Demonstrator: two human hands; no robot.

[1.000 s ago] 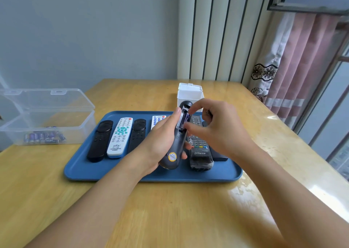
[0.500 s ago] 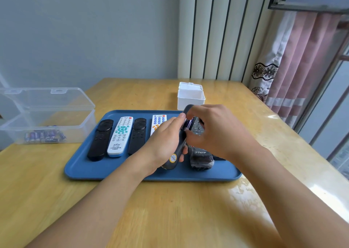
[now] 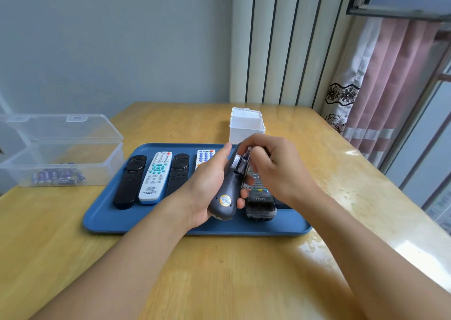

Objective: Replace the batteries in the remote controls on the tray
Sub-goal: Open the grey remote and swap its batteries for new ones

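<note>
Battery work above the blue tray (image 3: 102, 218): left hand (image 3: 207, 185) wraps the dark remote (image 3: 225, 195), back up; right hand (image 3: 275, 168) fingers (image 3: 245, 146) pinch what looks like a battery (image 3: 244, 161) at the open bay. Best lifted end-first, remote kept steady. Neighbouring remote (image 3: 260, 199) reads "THTF".

I see only one view, from a camera on the person's head. It looks forward and down, close over the table's (image 3: 219, 271) near edge, toward the far wall.
</note>
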